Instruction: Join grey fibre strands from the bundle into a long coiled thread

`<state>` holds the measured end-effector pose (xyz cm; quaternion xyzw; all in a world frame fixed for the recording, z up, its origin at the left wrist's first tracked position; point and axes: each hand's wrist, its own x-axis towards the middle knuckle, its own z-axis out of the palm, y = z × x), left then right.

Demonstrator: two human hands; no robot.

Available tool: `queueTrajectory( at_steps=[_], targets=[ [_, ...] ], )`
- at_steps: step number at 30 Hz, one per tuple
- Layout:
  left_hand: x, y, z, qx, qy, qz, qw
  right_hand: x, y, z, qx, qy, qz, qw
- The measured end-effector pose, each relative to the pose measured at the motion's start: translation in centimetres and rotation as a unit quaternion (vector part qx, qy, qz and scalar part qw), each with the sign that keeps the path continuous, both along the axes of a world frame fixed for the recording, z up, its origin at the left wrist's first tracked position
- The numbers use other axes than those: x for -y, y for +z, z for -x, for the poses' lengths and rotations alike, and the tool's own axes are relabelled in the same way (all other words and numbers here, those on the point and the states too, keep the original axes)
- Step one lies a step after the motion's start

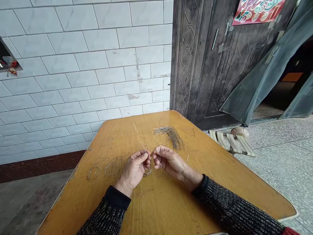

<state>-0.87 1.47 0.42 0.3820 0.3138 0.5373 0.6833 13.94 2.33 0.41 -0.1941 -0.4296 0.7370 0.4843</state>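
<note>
Over the middle of the table, my left hand pinches a thin wire between thumb and forefinger, and one end of it sticks up and away from me. Close against its fingertips, my right hand is also pinched closed, seemingly on the same wire, though its fingers cover the spot. Part of a wire loop shows just under my left fingers. Beyond my right hand lies a bundle of loose grey wires. To the left, coiled wire rings rest flat on the wood.
The wooden table reaches to a white tiled wall. A dark carved door and a grey curtain stand at the right. On the floor beside the table is a low strap-seated stool.
</note>
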Motion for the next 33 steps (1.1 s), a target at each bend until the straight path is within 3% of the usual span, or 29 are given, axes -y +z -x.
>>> queueTrajectory(
  at_steps=[4,9,11,16,18,24,33],
  targets=[
    [0.2,0.1,0.0,-0.071,0.019,-0.034,0.997,-0.5,0.0,-0.6,0.115,-0.045,-0.067,0.990],
    [0.6,0.2,-0.4,-0.128,0.032,-0.067,0.989,-1.1,-0.2,-1.0,0.247,-0.148,-0.207,0.935],
    [0.7,0.3,-0.5,-0.154,0.027,-0.079,0.984,-1.2,-0.3,-1.1,0.311,-0.190,-0.264,0.893],
    [0.9,0.4,-0.6,-0.168,0.021,-0.077,0.983,-0.9,-0.3,-1.5,0.439,-0.281,-0.403,0.752],
    [0.8,0.4,-0.5,-0.159,0.016,-0.062,0.985,-0.7,-0.2,-1.6,0.457,-0.291,-0.436,0.719],
    [0.8,0.3,-0.5,-0.149,-0.001,-0.031,0.988,-0.6,-0.3,-1.6,0.476,-0.273,-0.472,0.690],
    [1.0,0.5,-0.6,-0.175,0.000,-0.039,0.984,-0.3,-0.5,-1.4,0.532,-0.303,-0.510,0.605]
  ],
)
